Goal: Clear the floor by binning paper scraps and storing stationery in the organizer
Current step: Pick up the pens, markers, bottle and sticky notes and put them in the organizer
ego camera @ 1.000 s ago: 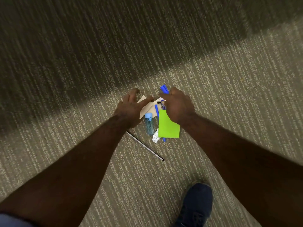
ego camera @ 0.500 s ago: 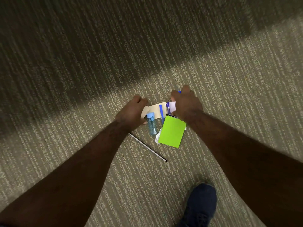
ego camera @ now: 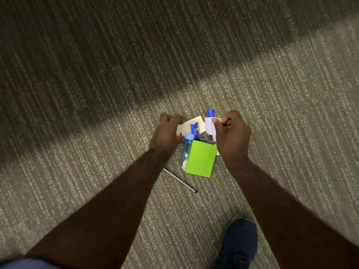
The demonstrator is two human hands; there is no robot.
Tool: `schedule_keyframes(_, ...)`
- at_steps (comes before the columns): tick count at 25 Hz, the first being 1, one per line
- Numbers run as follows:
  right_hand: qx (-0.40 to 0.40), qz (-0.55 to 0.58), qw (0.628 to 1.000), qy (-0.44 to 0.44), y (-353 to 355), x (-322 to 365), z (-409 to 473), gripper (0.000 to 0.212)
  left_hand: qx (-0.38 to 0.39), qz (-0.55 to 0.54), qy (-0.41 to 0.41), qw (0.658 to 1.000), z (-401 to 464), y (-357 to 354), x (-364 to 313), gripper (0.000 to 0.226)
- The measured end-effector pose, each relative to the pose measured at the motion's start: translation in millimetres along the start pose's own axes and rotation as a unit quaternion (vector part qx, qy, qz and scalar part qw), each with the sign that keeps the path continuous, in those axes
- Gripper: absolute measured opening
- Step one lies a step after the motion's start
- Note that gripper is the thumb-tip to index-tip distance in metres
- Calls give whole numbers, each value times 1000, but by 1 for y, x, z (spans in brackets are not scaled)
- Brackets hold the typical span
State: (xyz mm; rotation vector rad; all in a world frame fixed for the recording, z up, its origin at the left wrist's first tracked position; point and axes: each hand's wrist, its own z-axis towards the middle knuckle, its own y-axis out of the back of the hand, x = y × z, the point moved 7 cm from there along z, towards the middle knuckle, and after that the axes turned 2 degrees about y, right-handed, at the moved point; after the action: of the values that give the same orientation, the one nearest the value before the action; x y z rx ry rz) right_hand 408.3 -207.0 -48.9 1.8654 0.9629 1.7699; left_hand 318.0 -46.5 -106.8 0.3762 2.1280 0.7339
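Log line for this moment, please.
left hand: grips beige paper scrap | right hand: pinches white paper scrap | floor: green note pad, pens, pencil

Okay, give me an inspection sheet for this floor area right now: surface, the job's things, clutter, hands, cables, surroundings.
Surface: striped grey-beige carpet, darker shaded band across the top.
Job's things: beige paper scrap gripped by the left hand; white paper scrap pinched by the right hand; green notepad lying flat; blue pens partly under the papers; blue-capped marker behind the white scrap; thin pencil lying apart from the pile; small clear bottle with blue cap beside the notepad.
Clutter: small white scrap peeking from under the notepad.
Hands: left hand and right hand both curled on paper.
Cables: nothing seen.
Surroundings: dark blue shoe; bin and organizer not in view.
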Motion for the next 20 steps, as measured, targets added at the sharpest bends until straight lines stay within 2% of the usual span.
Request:
schedule_keyframes(4, -21, 29, 999, 30, 11, 6, -2, 5, -24, -16, 32, 999, 5, 1, 5, 31)
schedule_keyframes(6, -54, 23, 998, 30, 22, 0, 1, 11, -46, -36, 30, 998, 7, 8, 8, 24)
schedule_keyframes(8, -43, 44, 998, -9, 23, -9, -5, 12, -74, -138, 47, 987, 2, 20, 14, 16)
schedule_keyframes(9, -17, 57, 998, -29, 19, -13, -12, 10, -83, -217, 69, 970, -3, 26, 19, 13)
schedule_keyframes(11, 49, 52, 997, -24, 7, -16, -29, 5, -108, -330, 102, 932, -17, 39, 30, 22)
schedule_keyframes(14, 154, 12, 988, 19, -12, -19, -56, 5, -131, -412, 99, 896, -41, 55, 40, 26)
schedule_keyframes(16, 225, -30, 972, 67, -24, -20, -77, 6, -87, -434, 104, 891, -58, 51, 46, 30)
schedule_keyframes(18, 342, -94, 930, 96, -42, -21, -102, 16, -18, -409, 142, 901, -78, 37, 57, 28)
schedule_keyframes(20, 457, -173, 861, 142, -57, -23, -126, 43, 31, -380, 181, 906, -99, 25, 70, 23)
